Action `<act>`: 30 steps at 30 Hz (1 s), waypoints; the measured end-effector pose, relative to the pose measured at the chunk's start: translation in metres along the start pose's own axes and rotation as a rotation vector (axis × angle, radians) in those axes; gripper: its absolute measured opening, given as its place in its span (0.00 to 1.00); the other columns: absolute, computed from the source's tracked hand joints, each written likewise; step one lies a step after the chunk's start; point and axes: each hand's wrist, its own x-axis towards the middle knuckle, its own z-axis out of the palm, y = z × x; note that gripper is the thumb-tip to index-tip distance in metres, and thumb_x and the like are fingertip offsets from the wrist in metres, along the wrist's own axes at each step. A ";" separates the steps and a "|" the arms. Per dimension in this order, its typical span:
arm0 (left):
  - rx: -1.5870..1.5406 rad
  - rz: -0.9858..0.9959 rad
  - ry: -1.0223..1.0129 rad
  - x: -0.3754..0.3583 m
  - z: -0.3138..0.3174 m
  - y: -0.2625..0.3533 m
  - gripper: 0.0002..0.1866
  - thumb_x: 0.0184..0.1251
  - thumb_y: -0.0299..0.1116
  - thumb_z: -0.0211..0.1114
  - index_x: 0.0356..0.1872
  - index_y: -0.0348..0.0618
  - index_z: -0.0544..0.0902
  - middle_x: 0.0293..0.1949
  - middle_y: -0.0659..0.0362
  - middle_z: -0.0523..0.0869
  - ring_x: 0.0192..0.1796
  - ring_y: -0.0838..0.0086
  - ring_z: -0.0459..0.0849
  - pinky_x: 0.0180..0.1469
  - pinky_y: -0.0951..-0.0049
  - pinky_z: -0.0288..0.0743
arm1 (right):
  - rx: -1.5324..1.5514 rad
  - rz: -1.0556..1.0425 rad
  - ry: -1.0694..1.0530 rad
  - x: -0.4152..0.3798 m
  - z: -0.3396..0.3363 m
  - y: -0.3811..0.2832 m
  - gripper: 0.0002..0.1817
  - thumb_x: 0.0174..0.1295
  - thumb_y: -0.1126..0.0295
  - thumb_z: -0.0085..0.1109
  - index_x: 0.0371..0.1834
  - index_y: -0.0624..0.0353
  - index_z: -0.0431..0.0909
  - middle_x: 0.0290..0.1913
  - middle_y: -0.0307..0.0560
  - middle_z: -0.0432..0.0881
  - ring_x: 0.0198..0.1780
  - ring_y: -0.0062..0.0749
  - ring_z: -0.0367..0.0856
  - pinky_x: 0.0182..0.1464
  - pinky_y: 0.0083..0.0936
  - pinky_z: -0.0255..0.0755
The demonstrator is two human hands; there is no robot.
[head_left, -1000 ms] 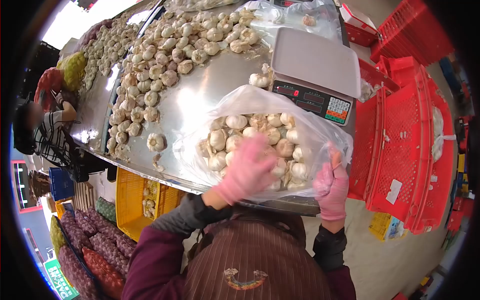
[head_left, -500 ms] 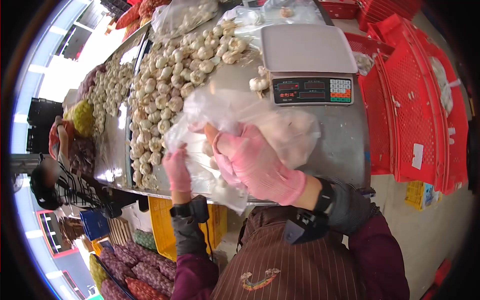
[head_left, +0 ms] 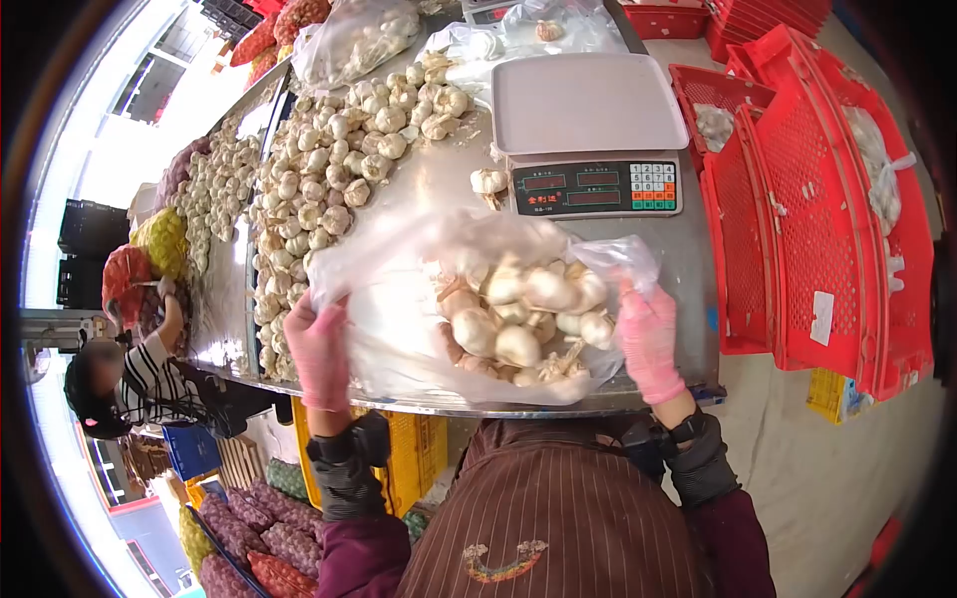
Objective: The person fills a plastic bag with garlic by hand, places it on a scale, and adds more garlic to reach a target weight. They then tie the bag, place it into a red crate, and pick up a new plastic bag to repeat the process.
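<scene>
A clear plastic bag [head_left: 394, 344] with several garlic bulbs [head_left: 518, 344] inside lies stretched along the near edge of the metal table. My left hand [head_left: 319, 349], in a pink glove, is closed on the bag's left end. At the opposite end, my right hand [head_left: 646, 334], also pink-gloved, grips the plastic. The bulbs are gathered in the bag's right half, nearer my right hand. Just beyond the bag stands a digital scale [head_left: 588, 110] with a bare pan, and one loose bulb [head_left: 488, 181] sits at its left side.
A large heap of loose garlic [head_left: 329, 159] covers the table's left side. Red plastic crates [head_left: 822, 209] are stacked at the right. A filled bag of garlic [head_left: 354, 45] lies at the back. Another person [head_left: 150, 374] works at the far left beside mesh sacks.
My hands have moved apart, the right one swinging out to the right. The bag, earlier bunched between them, is now spread wide with its bulbs in plain sight.
</scene>
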 end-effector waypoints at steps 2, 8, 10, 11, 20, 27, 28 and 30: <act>0.457 0.009 -0.028 0.015 -0.037 -0.029 0.14 0.51 0.19 0.60 0.41 0.34 0.83 0.29 0.59 0.83 0.30 0.80 0.77 0.33 0.81 0.71 | -0.007 0.087 0.006 0.003 -0.027 0.006 0.08 0.66 0.69 0.54 0.29 0.56 0.78 0.22 0.24 0.66 0.23 0.09 0.59 0.23 0.15 0.52; 0.717 0.788 -0.558 -0.049 0.115 -0.016 0.25 0.45 0.28 0.69 0.50 0.44 0.76 0.50 0.51 0.77 0.56 0.57 0.74 0.61 0.59 0.65 | -0.015 0.094 -0.013 0.003 -0.035 0.019 0.11 0.66 0.68 0.55 0.25 0.57 0.75 0.25 0.25 0.69 0.28 0.10 0.61 0.28 0.15 0.55; 0.870 0.744 -0.778 -0.072 0.172 -0.048 0.21 0.48 0.36 0.65 0.47 0.46 0.76 0.43 0.54 0.79 0.50 0.61 0.77 0.61 0.57 0.64 | 0.006 0.174 0.063 0.003 -0.026 0.013 0.12 0.67 0.65 0.55 0.25 0.56 0.74 0.25 0.25 0.67 0.27 0.10 0.60 0.27 0.16 0.54; 0.936 0.739 -0.773 -0.085 0.178 -0.063 0.20 0.50 0.38 0.64 0.46 0.46 0.76 0.41 0.55 0.79 0.49 0.62 0.77 0.61 0.55 0.64 | 0.000 0.175 0.058 0.007 -0.028 0.018 0.12 0.67 0.65 0.55 0.25 0.56 0.74 0.25 0.25 0.67 0.27 0.10 0.60 0.27 0.16 0.54; 1.423 0.689 -0.794 -0.022 0.020 -0.126 0.09 0.60 0.34 0.59 0.41 0.57 0.79 0.52 0.59 0.75 0.55 0.65 0.75 0.53 0.53 0.74 | 0.052 0.306 0.149 0.019 -0.026 0.021 0.16 0.70 0.58 0.49 0.24 0.52 0.69 0.16 0.29 0.62 0.15 0.15 0.58 0.16 0.19 0.50; 0.838 0.627 -0.339 0.019 0.100 -0.095 0.22 0.48 0.27 0.65 0.48 0.44 0.76 0.59 0.44 0.69 0.62 0.47 0.67 0.62 0.49 0.67 | -0.005 0.277 0.190 0.015 -0.015 0.024 0.17 0.67 0.61 0.53 0.19 0.49 0.66 0.13 0.28 0.59 0.11 0.15 0.55 0.12 0.19 0.47; 0.649 0.432 -0.488 0.013 0.120 -0.107 0.22 0.48 0.33 0.67 0.47 0.44 0.77 0.59 0.44 0.69 0.66 0.46 0.62 0.64 0.47 0.65 | -0.006 0.281 0.189 0.015 -0.014 0.021 0.18 0.67 0.61 0.53 0.18 0.49 0.65 0.13 0.28 0.59 0.11 0.15 0.55 0.12 0.19 0.46; 0.939 0.697 -0.671 -0.022 0.130 -0.085 0.22 0.48 0.41 0.69 0.45 0.46 0.77 0.59 0.46 0.69 0.67 0.45 0.61 0.64 0.44 0.63 | -0.017 0.290 0.220 0.017 -0.023 0.026 0.18 0.67 0.62 0.53 0.18 0.48 0.64 0.13 0.28 0.59 0.11 0.16 0.55 0.12 0.19 0.46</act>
